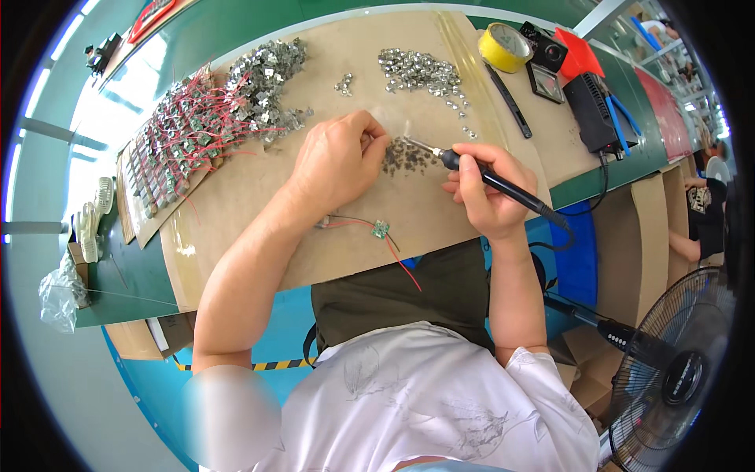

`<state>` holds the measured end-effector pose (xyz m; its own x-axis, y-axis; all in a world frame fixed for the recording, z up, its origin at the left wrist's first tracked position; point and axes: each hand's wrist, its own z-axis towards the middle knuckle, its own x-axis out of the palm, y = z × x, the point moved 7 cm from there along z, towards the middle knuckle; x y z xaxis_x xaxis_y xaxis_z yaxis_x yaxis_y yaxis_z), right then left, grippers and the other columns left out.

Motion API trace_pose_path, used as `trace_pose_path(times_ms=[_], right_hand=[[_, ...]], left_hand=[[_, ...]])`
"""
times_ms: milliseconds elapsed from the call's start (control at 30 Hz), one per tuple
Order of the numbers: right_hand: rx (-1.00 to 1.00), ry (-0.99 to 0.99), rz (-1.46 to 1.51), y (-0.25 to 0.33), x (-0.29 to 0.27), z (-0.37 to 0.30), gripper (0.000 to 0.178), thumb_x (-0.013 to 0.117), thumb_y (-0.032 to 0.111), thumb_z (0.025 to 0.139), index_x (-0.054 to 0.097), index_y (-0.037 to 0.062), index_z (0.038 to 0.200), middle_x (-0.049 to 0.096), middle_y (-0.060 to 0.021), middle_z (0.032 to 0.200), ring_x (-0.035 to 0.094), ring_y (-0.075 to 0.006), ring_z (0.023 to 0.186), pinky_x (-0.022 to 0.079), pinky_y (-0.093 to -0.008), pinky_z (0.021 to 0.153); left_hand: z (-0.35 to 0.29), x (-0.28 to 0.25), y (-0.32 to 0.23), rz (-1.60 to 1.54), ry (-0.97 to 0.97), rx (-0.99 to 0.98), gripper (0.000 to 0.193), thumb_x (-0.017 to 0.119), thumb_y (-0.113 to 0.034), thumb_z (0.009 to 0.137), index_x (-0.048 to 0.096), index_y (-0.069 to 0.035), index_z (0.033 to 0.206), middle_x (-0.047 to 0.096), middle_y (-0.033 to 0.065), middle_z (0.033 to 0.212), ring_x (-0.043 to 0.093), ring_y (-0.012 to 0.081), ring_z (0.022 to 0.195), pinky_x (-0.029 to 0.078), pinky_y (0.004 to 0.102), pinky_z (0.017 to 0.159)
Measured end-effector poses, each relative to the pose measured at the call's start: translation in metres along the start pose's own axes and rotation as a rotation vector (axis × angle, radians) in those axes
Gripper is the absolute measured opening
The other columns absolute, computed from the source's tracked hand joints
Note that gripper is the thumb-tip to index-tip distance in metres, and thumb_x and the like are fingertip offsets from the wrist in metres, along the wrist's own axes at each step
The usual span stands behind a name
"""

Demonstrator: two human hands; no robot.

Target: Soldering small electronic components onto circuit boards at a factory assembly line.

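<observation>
A black soldering iron (491, 179) is in my right hand (495, 193), its fingers wrapped round the handle. The metal tip points left, over a dark scorched patch (405, 160) on the brown work sheet (252, 244). A faint wisp of smoke shows near the tip. Left of the tip, my left hand (340, 157) is closed in a pinch, and whatever its fingertips hold is hidden. Nearer to me, below that hand, lies a small green circuit board (381, 229) with red and black wires.
At the left is a heap of small metal parts and wired boards (208, 126). Shiny metal pieces (421, 72) lie at the back. Yellow tape (505, 47), a black pen-like tool (509, 101) and a black soldering station (594, 114) stand right. A fan (680, 377) is at lower right.
</observation>
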<state>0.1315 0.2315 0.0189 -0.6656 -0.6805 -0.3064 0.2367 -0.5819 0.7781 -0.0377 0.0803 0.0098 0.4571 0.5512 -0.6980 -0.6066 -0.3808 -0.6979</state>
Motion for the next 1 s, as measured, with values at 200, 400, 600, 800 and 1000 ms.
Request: trace_pose_path(times_ms=[200,400,600,800,1000], right_hand=[[-0.023,0.011,-0.021,0.021,-0.005,-0.001,0.027,0.059,-0.004,0.101,0.073,-0.0008,0.125,0.075,-0.0061,0.081,0.067,-0.0076,0.06,0.055,-0.0237,0.055],[-0.147,0.328,-0.286,0.062,0.046,-0.037,0.04,0.086,0.013,0.084,0.069,0.008,0.12,0.065,-0.0104,0.084,0.064,-0.0321,0.075,0.055,-0.0429,0.067],[-0.237,0.266,-0.345,0.066,0.052,-0.044,0.034,0.081,0.005,0.083,0.07,0.0069,0.115,0.06,-0.0096,0.079,0.06,-0.0296,0.076,0.052,-0.04,0.065],[-0.241,0.208,-0.336,0.073,0.043,-0.037,0.039,0.077,-0.001,0.083,0.068,0.0051,0.12,0.062,-0.0099,0.082,0.06,-0.0306,0.076,0.053,-0.0415,0.069],[-0.196,0.214,-0.298,0.058,0.051,-0.04,0.042,0.076,-0.005,0.084,0.068,0.0052,0.125,0.062,-0.0113,0.085,0.061,-0.0326,0.078,0.053,-0.0418,0.074]], left_hand=[[-0.001,-0.004,0.017,-0.183,-0.103,-0.046,0.02,0.073,-0.017,0.096,0.072,0.003,0.098,0.074,0.0176,0.08,0.074,0.0289,0.072,0.057,0.0423,0.068],[-0.003,-0.024,0.041,-0.656,-0.125,-0.401,0.02,0.059,-0.016,0.109,0.067,-0.002,0.121,0.061,0.0039,0.072,0.054,0.0108,0.05,0.036,0.0266,0.04],[0.01,-0.03,0.056,-0.794,-0.026,-0.362,0.021,0.056,-0.011,0.107,0.071,0.0,0.115,0.066,0.0045,0.079,0.056,0.0095,0.056,0.027,0.02,0.036],[-0.001,-0.016,0.0,-0.301,0.383,0.034,0.024,0.08,0.001,0.078,0.081,0.004,0.101,0.076,0.006,0.087,0.067,0.0137,0.073,0.054,0.0296,0.069],[-0.018,-0.004,-0.016,-0.171,0.522,-0.005,0.028,0.089,-0.004,0.067,0.081,0.0,0.093,0.071,0.0069,0.079,0.063,0.0142,0.071,0.051,0.0323,0.066]])
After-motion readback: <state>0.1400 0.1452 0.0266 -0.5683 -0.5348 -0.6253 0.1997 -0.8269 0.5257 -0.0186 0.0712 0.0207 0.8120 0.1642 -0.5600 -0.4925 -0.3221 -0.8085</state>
